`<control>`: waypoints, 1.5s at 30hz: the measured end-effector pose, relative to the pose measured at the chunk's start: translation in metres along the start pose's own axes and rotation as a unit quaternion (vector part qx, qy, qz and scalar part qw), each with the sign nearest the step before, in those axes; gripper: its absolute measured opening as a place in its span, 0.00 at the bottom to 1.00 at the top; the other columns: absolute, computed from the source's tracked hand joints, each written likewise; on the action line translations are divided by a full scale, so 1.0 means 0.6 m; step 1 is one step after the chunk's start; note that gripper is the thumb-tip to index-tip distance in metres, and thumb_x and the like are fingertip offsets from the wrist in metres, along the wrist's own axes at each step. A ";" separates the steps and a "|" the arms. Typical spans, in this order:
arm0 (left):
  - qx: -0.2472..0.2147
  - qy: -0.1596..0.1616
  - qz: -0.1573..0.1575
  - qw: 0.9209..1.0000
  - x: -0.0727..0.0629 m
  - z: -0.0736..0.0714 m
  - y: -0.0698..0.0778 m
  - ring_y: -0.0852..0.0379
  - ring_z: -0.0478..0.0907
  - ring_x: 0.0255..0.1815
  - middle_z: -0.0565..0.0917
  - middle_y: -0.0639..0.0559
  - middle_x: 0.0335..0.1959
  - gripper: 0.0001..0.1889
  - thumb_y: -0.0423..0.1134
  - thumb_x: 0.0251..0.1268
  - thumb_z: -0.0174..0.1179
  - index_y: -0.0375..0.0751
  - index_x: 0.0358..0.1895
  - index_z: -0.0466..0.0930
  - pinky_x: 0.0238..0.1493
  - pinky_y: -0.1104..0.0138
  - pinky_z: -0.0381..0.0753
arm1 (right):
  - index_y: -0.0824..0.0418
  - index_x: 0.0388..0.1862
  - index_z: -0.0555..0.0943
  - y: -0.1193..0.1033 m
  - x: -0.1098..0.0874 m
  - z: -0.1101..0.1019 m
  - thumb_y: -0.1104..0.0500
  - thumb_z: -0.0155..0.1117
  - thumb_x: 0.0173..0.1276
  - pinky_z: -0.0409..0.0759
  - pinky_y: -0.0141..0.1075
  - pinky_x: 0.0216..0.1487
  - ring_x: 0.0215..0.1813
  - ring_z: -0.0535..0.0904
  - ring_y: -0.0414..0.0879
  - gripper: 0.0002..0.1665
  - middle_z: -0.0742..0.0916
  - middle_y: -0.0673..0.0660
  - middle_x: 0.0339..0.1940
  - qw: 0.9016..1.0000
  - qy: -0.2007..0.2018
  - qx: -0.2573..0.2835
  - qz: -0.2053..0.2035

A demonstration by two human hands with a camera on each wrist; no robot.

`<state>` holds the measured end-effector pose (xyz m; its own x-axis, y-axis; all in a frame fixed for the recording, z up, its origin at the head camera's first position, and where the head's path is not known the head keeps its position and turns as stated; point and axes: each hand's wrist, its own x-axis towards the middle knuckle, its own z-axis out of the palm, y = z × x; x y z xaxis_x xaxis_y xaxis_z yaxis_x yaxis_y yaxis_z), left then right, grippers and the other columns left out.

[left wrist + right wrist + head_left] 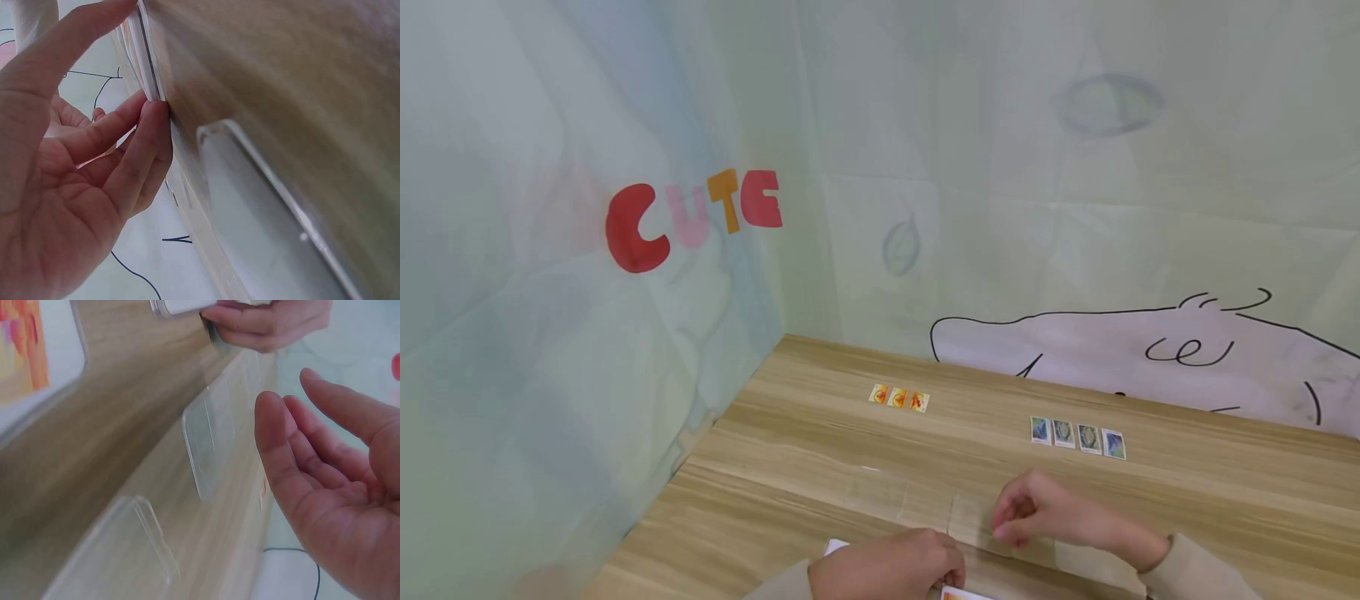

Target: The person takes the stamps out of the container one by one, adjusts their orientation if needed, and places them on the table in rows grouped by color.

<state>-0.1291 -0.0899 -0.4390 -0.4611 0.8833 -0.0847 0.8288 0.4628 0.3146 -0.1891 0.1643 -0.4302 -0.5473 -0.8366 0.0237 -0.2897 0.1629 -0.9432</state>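
My left hand [887, 568] is low in the head view, its fingers bent. In the left wrist view, its thumb and fingers grip the edges of a thin white-edged stack, apparently cards [145, 56], on the wood. My right hand [1051, 510] hovers over a clear plastic piece [967, 521] with fingers loosely curled. In the right wrist view its thumb and fingertips stand apart with nothing between them. Another clear plastic piece [876, 492] lies farther left. A card with an orange picture [25, 353] lies nearer; the head view's bottom edge cuts it off.
Three small orange-yellow cards [898, 397] lie in a row at the back of the wooden table [790, 433]. Several blue and grey cards [1077, 437] line up at back right. A white corner [835, 546] shows beside the left hand. Printed cloth walls [880, 125] border the table.
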 end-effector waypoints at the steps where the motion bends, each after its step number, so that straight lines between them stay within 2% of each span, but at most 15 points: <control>1: 0.001 0.000 0.001 1.000 0.000 0.000 0.000 0.77 0.70 0.35 0.80 0.67 0.35 0.05 0.38 0.63 0.64 0.46 0.40 0.86 0.41 0.86 0.66 | 0.69 0.36 0.84 0.001 0.001 0.003 0.67 0.67 0.66 0.85 0.40 0.29 0.29 0.82 0.37 0.04 0.88 0.61 0.29 1.000 -0.001 -0.002 -0.004; 10: 0.001 -0.011 -0.001 1.000 -0.001 0.002 -0.001 0.77 0.71 0.37 0.81 0.66 0.37 0.05 0.38 0.67 0.62 0.47 0.42 0.86 0.43 0.86 0.66 | 0.73 0.37 0.83 0.001 0.007 0.025 0.67 0.66 0.67 0.85 0.41 0.29 0.28 0.82 0.37 0.07 0.88 0.57 0.29 0.999 -0.024 0.022 -0.002; 14: 0.005 -0.009 -0.002 1.000 -0.001 0.001 0.000 0.76 0.71 0.37 0.81 0.66 0.37 0.06 0.35 0.66 0.62 0.47 0.42 0.86 0.43 0.86 0.66 | 0.73 0.36 0.83 0.000 0.009 0.031 0.67 0.67 0.66 0.85 0.42 0.28 0.28 0.82 0.37 0.07 0.88 0.56 0.29 1.000 -0.022 0.019 -0.011; 21: 0.008 -0.005 0.003 1.000 -0.001 0.003 0.000 0.77 0.71 0.38 0.81 0.66 0.37 0.06 0.35 0.66 0.62 0.47 0.41 0.86 0.43 0.87 0.65 | 0.74 0.35 0.83 -0.003 0.011 0.043 0.67 0.68 0.65 0.85 0.46 0.26 0.27 0.81 0.34 0.07 0.88 0.55 0.29 1.000 -0.019 0.010 -0.007; 28: 0.017 0.007 0.004 1.000 0.000 0.004 0.000 0.78 0.70 0.37 0.80 0.67 0.36 0.05 0.36 0.65 0.63 0.50 0.40 0.86 0.43 0.87 0.64 | 0.72 0.34 0.83 -0.004 0.013 0.056 0.67 0.69 0.65 0.82 0.31 0.27 0.28 0.79 0.31 0.06 0.87 0.49 0.27 1.000 -0.022 0.000 0.006; 30: 0.024 0.012 0.005 1.000 0.000 0.005 0.000 0.78 0.70 0.36 0.80 0.68 0.36 0.05 0.36 0.65 0.63 0.50 0.40 0.86 0.43 0.87 0.63 | 0.71 0.33 0.84 -0.003 0.014 0.061 0.67 0.69 0.64 0.82 0.29 0.26 0.28 0.79 0.31 0.06 0.87 0.47 0.27 1.000 -0.018 -0.007 0.007; 38: 0.025 0.016 0.003 1.000 -0.002 0.006 0.000 0.78 0.69 0.37 0.81 0.68 0.36 0.05 0.36 0.67 0.62 0.50 0.40 0.87 0.43 0.88 0.62 | 0.68 0.30 0.84 -0.001 0.017 0.074 0.65 0.71 0.63 0.82 0.30 0.26 0.28 0.78 0.30 0.06 0.86 0.48 0.26 0.999 -0.005 -0.044 -0.013; 45: -0.008 0.021 -0.004 1.000 -0.003 0.008 -0.003 0.80 0.69 0.36 0.80 0.70 0.35 0.06 0.37 0.67 0.61 0.50 0.40 0.87 0.42 0.87 0.64 | 0.66 0.29 0.84 0.003 0.022 0.081 0.64 0.72 0.63 0.81 0.28 0.27 0.28 0.77 0.29 0.06 0.86 0.45 0.26 0.999 -0.009 -0.044 -0.016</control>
<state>-0.1286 -0.0920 -0.4439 -0.4806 0.8756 -0.0482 0.8200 0.4682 0.3294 -0.1589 0.1283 -0.4479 -0.5233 -0.8508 0.0466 -0.3750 0.1809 -0.9092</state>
